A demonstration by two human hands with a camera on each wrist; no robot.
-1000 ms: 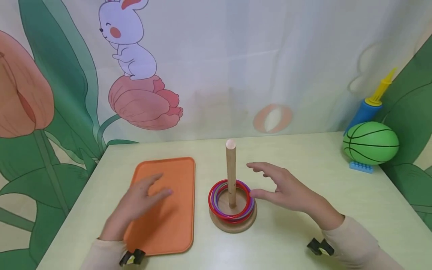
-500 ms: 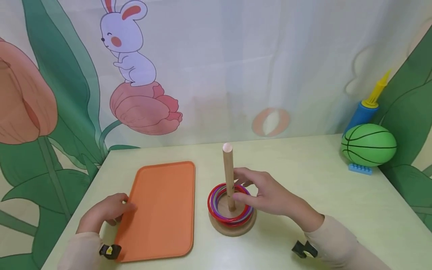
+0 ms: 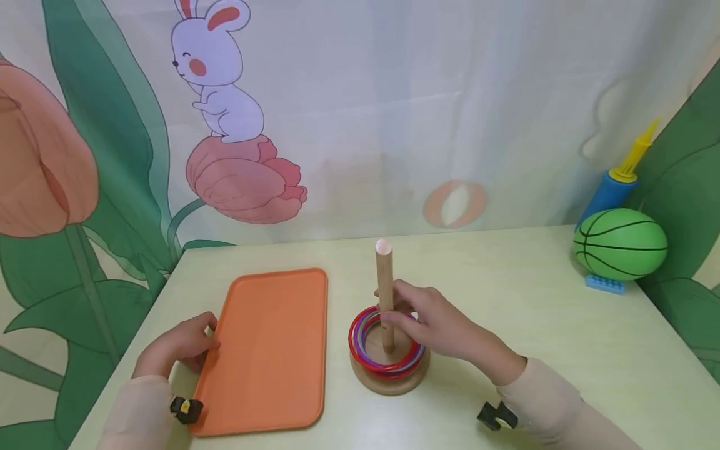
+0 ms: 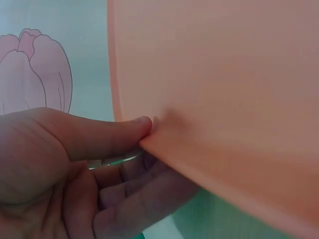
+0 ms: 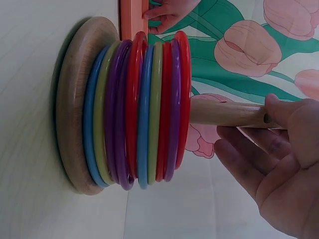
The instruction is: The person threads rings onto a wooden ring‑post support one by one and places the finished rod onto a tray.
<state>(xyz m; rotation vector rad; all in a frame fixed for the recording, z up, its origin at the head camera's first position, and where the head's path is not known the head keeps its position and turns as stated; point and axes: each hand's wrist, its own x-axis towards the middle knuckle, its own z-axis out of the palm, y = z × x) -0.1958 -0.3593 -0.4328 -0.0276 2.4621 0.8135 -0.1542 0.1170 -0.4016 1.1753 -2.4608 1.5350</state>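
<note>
An orange tray [image 3: 270, 350] lies on the table, left of the middle. My left hand [image 3: 182, 342] pinches its left rim; in the left wrist view the thumb [image 4: 109, 137] is on top and the fingers are underneath. To the tray's right stands a wooden peg stand, its round base [image 3: 388, 389] flat on the table. Several coloured rings [image 5: 144, 109], red, purple, green and blue, are stacked around its upright post [image 3: 385, 269]. My right hand [image 3: 430, 319] holds the post above the rings, thumb on one side and fingers on the other.
A green ball [image 3: 620, 244] sits at the back right, beside a light blue toy brick [image 3: 605, 284]. Behind it leans a blue and yellow pump [image 3: 613, 184]. A printed curtain [image 3: 360, 125] hangs along the table's back edge.
My left hand has gone from above the tray to its left rim and taken hold of it. My right hand has moved left and closed round the post.
</note>
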